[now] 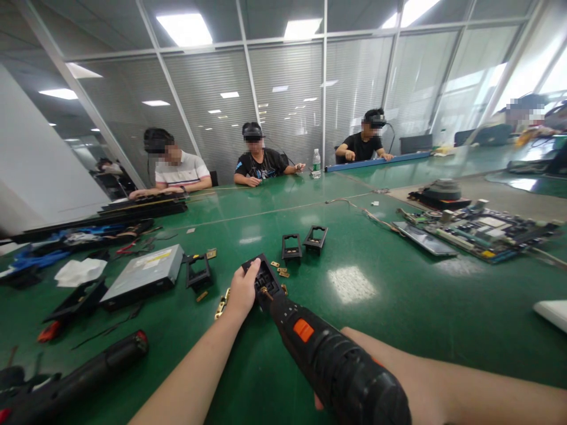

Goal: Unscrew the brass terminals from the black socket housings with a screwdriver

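My left hand [241,292] grips a small black plastic bracket [264,276] and holds it down on the green table [398,307]. My right hand [354,348] is mostly hidden behind the black electric screwdriver [336,366] it holds, which has an orange switch. The tool's bit touches the bracket. Small brass hinges [281,270] lie beside the bracket. Two more black brackets [303,242] stand a little farther off.
A grey optical drive [144,274] and another black bracket [198,273] lie to the left, with white cloth [80,271] and black parts. A second black tool [80,372] lies near left. Circuit boards [478,230] sit right. Three people sit along the far edge, near a water bottle [316,163].
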The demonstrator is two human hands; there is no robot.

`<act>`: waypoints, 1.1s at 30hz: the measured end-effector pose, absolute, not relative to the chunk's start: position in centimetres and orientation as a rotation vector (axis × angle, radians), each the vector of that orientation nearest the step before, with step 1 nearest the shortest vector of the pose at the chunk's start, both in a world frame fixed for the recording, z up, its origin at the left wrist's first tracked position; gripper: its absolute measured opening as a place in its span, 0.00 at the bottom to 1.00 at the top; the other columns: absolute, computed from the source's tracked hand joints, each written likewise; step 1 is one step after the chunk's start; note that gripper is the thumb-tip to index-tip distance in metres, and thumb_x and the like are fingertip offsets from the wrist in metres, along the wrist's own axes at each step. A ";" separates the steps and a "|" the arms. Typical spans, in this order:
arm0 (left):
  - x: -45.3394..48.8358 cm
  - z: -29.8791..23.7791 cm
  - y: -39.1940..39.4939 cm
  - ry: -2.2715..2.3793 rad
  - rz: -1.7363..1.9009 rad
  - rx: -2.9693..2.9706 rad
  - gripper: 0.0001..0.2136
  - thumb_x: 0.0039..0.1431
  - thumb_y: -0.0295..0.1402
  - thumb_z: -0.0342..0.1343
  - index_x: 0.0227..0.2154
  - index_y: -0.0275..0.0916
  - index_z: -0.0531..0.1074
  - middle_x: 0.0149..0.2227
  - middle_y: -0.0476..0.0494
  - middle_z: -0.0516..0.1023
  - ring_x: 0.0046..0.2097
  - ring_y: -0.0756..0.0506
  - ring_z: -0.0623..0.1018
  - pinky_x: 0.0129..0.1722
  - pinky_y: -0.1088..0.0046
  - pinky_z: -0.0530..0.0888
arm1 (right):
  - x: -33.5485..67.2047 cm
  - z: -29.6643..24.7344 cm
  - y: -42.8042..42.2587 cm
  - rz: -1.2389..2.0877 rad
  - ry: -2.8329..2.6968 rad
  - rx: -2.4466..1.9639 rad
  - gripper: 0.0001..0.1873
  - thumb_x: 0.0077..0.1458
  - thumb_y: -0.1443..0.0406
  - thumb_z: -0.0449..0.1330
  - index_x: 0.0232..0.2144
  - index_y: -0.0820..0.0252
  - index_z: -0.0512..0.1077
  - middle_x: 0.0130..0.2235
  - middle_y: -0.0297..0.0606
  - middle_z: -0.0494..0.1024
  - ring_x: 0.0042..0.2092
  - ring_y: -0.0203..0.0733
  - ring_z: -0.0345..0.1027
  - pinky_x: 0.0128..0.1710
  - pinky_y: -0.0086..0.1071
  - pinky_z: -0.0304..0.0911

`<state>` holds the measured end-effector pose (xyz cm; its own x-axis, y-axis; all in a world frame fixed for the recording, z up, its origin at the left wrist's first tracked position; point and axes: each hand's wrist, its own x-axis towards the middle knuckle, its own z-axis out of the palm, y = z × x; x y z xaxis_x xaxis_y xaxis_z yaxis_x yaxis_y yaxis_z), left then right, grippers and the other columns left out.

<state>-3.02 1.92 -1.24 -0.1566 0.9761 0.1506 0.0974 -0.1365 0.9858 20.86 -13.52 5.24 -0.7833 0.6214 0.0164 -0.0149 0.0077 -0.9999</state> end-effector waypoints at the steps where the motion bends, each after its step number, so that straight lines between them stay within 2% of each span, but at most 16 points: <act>1: -3.0 -1.2 1.9 1.322 1.393 1.301 0.22 0.46 0.53 0.60 0.29 0.34 0.77 0.27 0.43 0.79 0.29 0.43 0.76 0.34 0.68 0.72 | 20.8 5.2 -13.5 1.827 -1.826 -0.628 0.20 0.38 0.62 0.71 0.22 0.65 0.62 0.24 0.29 0.61 0.27 0.28 0.52 0.25 0.24 0.54; 4: -3.0 -1.2 1.9 1.314 1.386 1.299 0.22 0.47 0.53 0.60 0.29 0.35 0.77 0.28 0.43 0.79 0.30 0.43 0.76 0.35 0.68 0.72 | 20.8 5.3 -13.7 1.831 -1.816 -0.649 0.20 0.38 0.61 0.70 0.22 0.65 0.62 0.25 0.29 0.59 0.27 0.28 0.50 0.24 0.24 0.52; 10: -3.0 -1.2 1.8 1.309 1.390 1.298 0.22 0.48 0.52 0.60 0.30 0.34 0.77 0.29 0.42 0.79 0.30 0.43 0.76 0.35 0.68 0.72 | 20.8 5.3 -13.8 1.836 -1.822 -0.651 0.20 0.36 0.63 0.71 0.29 0.68 0.69 0.28 0.31 0.63 0.29 0.30 0.53 0.27 0.25 0.55; 16: -3.1 -1.2 1.8 1.277 1.386 1.319 0.22 0.49 0.52 0.60 0.31 0.34 0.77 0.32 0.40 0.80 0.34 0.42 0.77 0.36 0.68 0.72 | 20.8 5.1 -13.7 1.829 -1.834 -0.657 0.20 0.36 0.64 0.71 0.22 0.65 0.62 0.25 0.29 0.60 0.27 0.28 0.51 0.24 0.24 0.52; 21: -3.2 -1.4 2.0 1.285 1.394 1.313 0.22 0.48 0.52 0.60 0.29 0.34 0.77 0.28 0.42 0.79 0.30 0.43 0.76 0.35 0.68 0.72 | 20.7 5.3 -13.9 1.812 -1.814 -0.631 0.17 0.38 0.65 0.69 0.24 0.66 0.64 0.27 0.30 0.61 0.28 0.29 0.52 0.25 0.24 0.54; 26: -3.1 -1.4 2.0 1.290 1.392 1.306 0.22 0.48 0.52 0.60 0.30 0.34 0.77 0.27 0.44 0.78 0.29 0.44 0.75 0.35 0.68 0.72 | 20.6 4.2 -13.8 1.756 -1.873 -0.548 0.17 0.42 0.69 0.62 0.16 0.64 0.55 0.22 0.29 0.57 0.27 0.29 0.51 0.25 0.23 0.53; 29: -3.1 -1.4 2.1 1.288 1.395 1.301 0.22 0.47 0.52 0.61 0.30 0.34 0.77 0.27 0.44 0.78 0.28 0.45 0.74 0.34 0.68 0.72 | 20.7 3.5 -13.6 1.657 -1.971 -0.507 0.12 0.43 0.70 0.60 0.18 0.64 0.58 0.23 0.30 0.59 0.27 0.29 0.52 0.26 0.24 0.53; 33: -3.2 -1.5 2.1 1.281 1.391 1.317 0.21 0.49 0.51 0.59 0.31 0.34 0.77 0.27 0.44 0.78 0.28 0.45 0.75 0.35 0.68 0.72 | 20.7 3.5 -13.6 1.671 -2.000 -0.501 0.19 0.45 0.68 0.59 0.15 0.63 0.51 0.20 0.29 0.52 0.28 0.30 0.49 0.25 0.23 0.53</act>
<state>-3.15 2.13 -1.54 -0.1241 0.9788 0.1629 0.0819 -0.1535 0.9847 20.74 -13.58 3.51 -0.8164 0.5630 0.1288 -0.0266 0.1862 -0.9821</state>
